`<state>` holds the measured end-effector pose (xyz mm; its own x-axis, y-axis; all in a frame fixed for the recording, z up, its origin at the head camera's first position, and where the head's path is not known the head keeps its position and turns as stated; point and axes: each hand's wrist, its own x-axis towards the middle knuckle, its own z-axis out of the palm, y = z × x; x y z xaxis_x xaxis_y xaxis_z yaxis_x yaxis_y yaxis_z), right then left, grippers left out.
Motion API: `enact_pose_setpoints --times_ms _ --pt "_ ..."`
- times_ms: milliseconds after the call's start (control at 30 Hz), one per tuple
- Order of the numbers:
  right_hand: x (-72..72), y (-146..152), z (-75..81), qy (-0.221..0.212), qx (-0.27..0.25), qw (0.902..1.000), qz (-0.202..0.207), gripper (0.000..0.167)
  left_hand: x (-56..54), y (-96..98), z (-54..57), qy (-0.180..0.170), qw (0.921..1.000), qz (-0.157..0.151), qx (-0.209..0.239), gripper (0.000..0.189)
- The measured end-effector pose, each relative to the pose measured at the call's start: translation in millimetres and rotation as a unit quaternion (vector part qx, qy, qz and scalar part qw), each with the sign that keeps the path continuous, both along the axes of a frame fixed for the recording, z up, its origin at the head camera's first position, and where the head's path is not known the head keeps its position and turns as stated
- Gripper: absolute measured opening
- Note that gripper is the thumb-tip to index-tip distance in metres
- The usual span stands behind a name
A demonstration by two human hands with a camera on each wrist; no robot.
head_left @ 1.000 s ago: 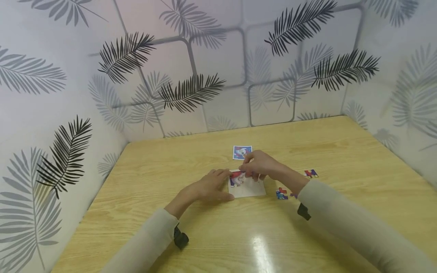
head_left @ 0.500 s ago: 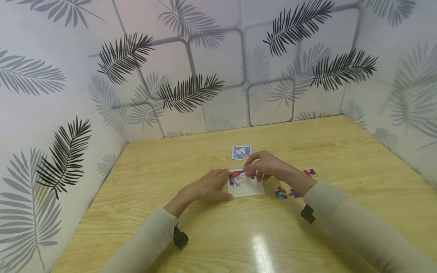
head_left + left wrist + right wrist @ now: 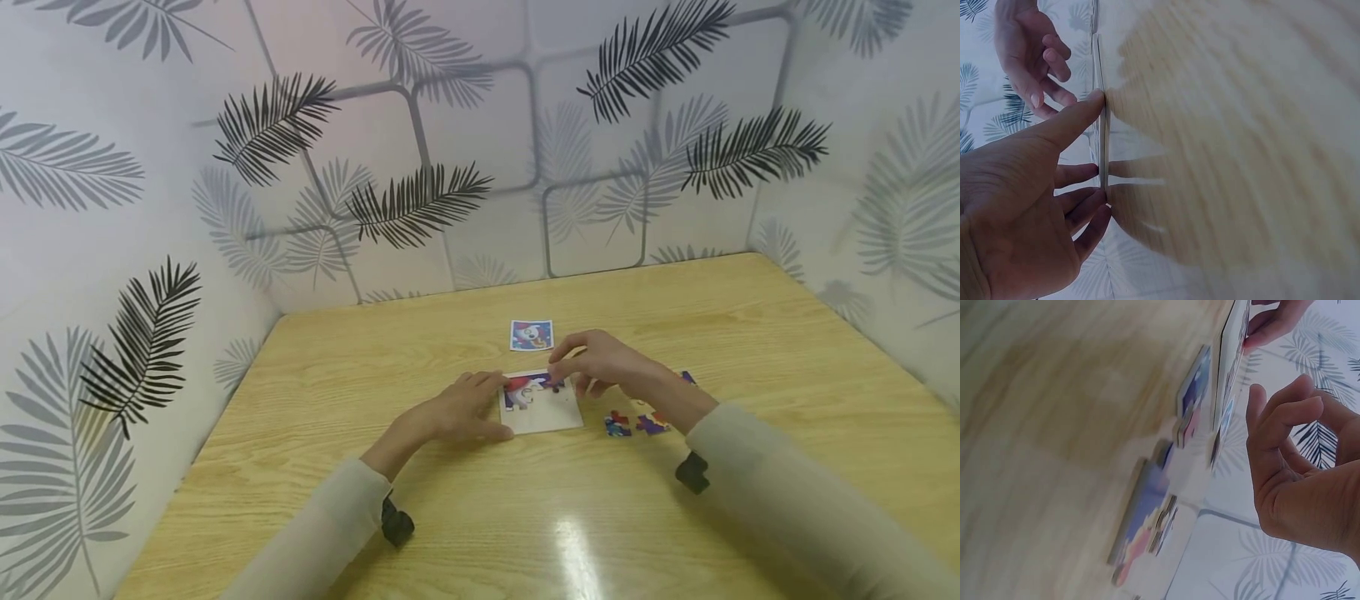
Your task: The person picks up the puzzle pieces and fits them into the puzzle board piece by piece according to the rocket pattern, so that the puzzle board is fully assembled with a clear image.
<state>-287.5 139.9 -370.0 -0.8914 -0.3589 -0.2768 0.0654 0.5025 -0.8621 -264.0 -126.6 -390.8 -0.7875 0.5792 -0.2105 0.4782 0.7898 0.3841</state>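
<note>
A white jigsaw board (image 3: 551, 417) lies on the table, its upper part covered by joined puzzle pieces (image 3: 525, 390) with red, white and purple print. My left hand (image 3: 467, 410) holds the board's left side, thumb at the near corner and fingers at the far one; the left wrist view shows fingertips along the board's edge. Over the upper right corner hovers my right hand (image 3: 611, 367), fingers loosely bent. In the right wrist view that hand (image 3: 1300, 456) holds nothing visible and its fingertips are apart from the board.
A square picture card (image 3: 531, 335) lies beyond the board. Right of it are loose jigsaw pieces (image 3: 617, 424), another orange-purple piece (image 3: 652, 423) and a piece partly hidden by the right forearm (image 3: 686, 377). A patterned wall (image 3: 495, 233) borders the wooden table (image 3: 360, 358).
My right hand has drawn away to the right, uncovering a purple piece at the board's upper edge. The left hand has stayed on the board.
</note>
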Motion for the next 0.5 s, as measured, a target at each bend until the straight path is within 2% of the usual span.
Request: enact_pose_setpoints --times_ms 133,500 --pt "2.4 7 0.6 -0.002 -0.003 1.0 -0.007 0.039 0.1 1.1 -1.1 0.009 0.9999 -0.006 -0.001 0.08" --pt "5.4 20 0.6 -0.007 -0.02 0.9998 -0.002 0.041 2.1 0.7 1.1 0.008 0.9999 -0.006 0.003 0.08"
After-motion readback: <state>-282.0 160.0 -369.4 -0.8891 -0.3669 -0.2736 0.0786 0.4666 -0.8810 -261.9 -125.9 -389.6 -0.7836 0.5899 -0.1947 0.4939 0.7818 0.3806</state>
